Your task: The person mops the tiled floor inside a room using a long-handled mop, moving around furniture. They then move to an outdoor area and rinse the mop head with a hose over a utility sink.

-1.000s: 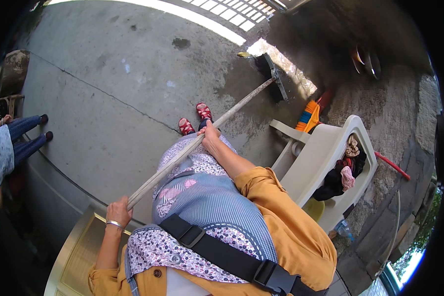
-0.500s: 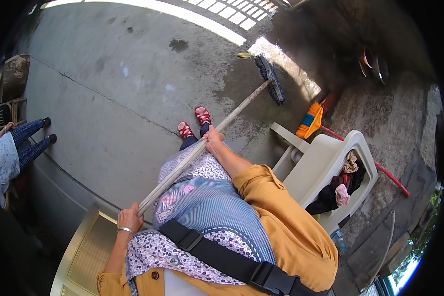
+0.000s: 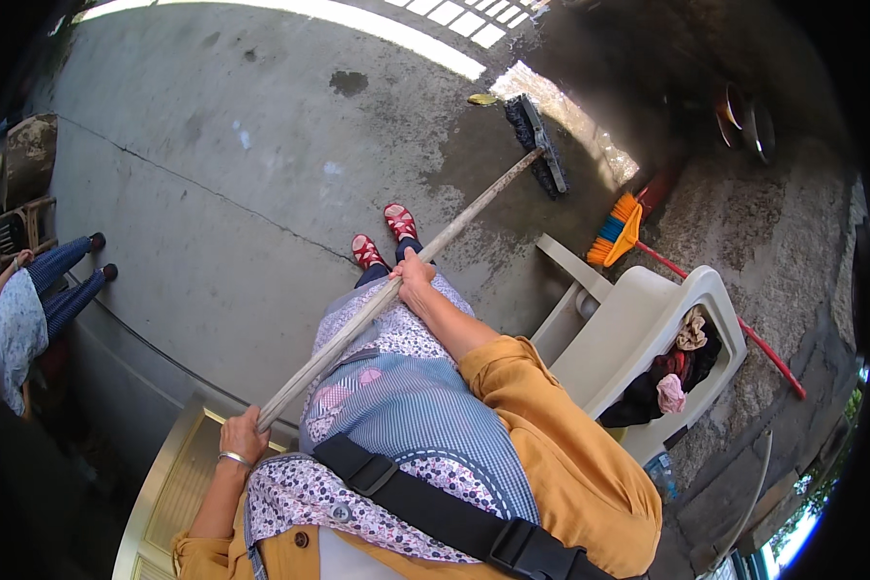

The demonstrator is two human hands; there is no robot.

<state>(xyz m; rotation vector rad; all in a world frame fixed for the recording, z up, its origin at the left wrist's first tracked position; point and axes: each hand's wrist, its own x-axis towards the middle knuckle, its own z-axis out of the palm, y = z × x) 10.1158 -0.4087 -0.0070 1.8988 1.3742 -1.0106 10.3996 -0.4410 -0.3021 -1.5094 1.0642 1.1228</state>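
A flat mop (image 3: 536, 145) with a dark fringed head rests on wet concrete ahead of me, to the right. Its long pale pole (image 3: 348, 333) slants back across the front of my body. My left hand (image 3: 245, 433), with a bracelet at the wrist, is closed round the upper end of the pole. Farther down, my right hand (image 3: 415, 275) grips the pole near its middle. A yellowish leaf-like scrap (image 3: 482, 100) lies on the floor by the mop head.
At my right stands a white plastic chair (image 3: 599, 358) with cloths (image 3: 671, 391) in it. Behind it a broom (image 3: 617, 237) with orange and blue bristles and a red handle leans. A person (image 3: 14, 333) is at far left. A pale panelled door (image 3: 179, 483) is beside my left arm.
The mop head has shifted slightly to the right and turned a little. My left hand has moved a little left with the pole's end; both hands keep their hold.
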